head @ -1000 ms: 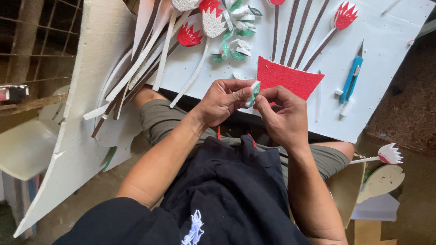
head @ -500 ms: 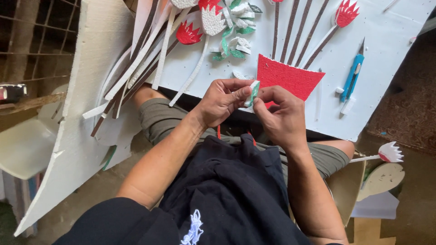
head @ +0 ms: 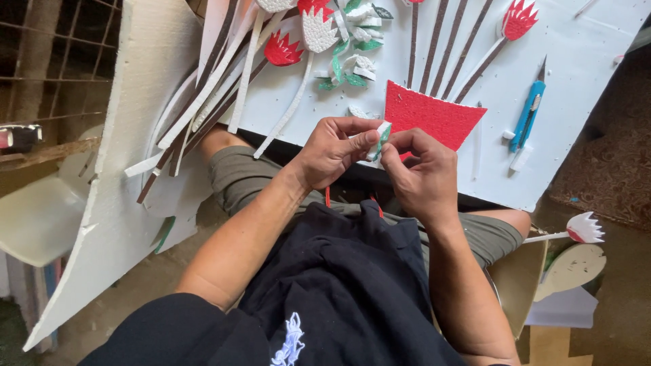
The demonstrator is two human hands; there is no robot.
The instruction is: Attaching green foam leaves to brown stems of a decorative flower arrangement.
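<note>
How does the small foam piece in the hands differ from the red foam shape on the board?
The small foam piece is white with green, pinched by both hands; the red foam shape lies untouched on the white board. It is far smaller than the red fan-like shape. Both look like cut foam.

1. The small foam piece pinched between the hands is white with a green face.
2. The fan-shaped foam is red and speckled.
3. The board is white.
4. The utility knife is blue.
5. The foam flowers are red and white.
6. The stems are brown.
7. The shirt is black with a white motif.
8. The shorts are olive.
</note>
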